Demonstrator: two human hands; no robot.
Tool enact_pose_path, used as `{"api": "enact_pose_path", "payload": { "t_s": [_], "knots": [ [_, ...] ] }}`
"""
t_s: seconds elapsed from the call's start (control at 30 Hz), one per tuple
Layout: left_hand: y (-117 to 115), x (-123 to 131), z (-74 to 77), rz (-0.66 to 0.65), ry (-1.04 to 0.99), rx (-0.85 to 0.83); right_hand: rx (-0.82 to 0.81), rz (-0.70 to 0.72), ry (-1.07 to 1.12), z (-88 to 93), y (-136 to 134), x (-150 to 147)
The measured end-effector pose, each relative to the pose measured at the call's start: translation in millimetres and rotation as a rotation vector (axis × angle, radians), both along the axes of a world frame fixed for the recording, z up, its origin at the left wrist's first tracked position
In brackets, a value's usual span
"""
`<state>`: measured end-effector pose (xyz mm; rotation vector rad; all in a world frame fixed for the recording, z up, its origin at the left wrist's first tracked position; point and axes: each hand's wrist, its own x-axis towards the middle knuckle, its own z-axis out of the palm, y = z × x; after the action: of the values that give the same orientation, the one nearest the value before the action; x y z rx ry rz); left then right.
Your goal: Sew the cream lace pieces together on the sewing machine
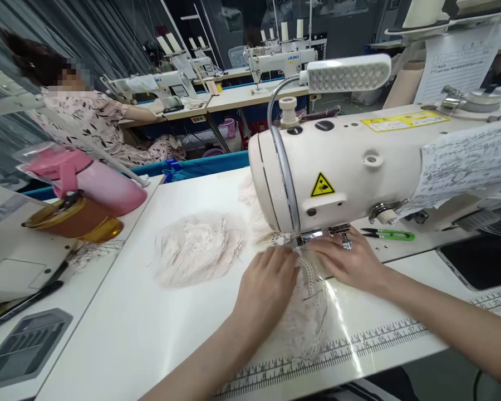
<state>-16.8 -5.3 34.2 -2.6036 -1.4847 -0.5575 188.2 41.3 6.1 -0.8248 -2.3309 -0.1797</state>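
Observation:
At the needle area of the white sewing machine [342,161], a pale pink fabric piece with lace trim [307,323] runs from the presser foot [299,240] down toward the table's front edge. My left hand [269,281] grips this piece just left of the foot, its fingers curled and closed. From the right, my right hand [353,259] reaches in under the machine head, with thumb and fingers closed on the fabric close to the foot. Some of its fingertips are hard to see there. A crumpled heap of similar fabric [198,248] lies left of my left hand.
Green thread snips [388,234] and a dark phone [480,259] lie to the right. Printed ruler tape [359,346] follows the front edge. A pink bottle [96,178] and an amber cup [73,217] stand left. Behind, another person [92,122] sits at a machine.

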Motion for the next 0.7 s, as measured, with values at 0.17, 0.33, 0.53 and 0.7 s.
{"api": "enact_pose_path", "payload": {
  "t_s": [0.17,0.33,0.53,0.7],
  "knots": [
    [-12.8,7.7,-18.5,-0.104,0.078,0.058,0.108,0.151,-0.116,2.2,-6.0,-3.5],
    [-3.9,7.9,-29.4,-0.134,0.048,0.049,0.088,-0.092,-0.329,-3.4,-5.7,-3.0],
    [1.9,4.3,-29.8,-0.116,0.081,0.075,0.043,-0.192,-0.474,-4.1,-6.7,-0.9],
    [2.9,3.9,-30.8,-0.095,0.091,0.103,-0.006,-0.188,-0.448,-0.6,-5.6,-2.9]
  ]
}}
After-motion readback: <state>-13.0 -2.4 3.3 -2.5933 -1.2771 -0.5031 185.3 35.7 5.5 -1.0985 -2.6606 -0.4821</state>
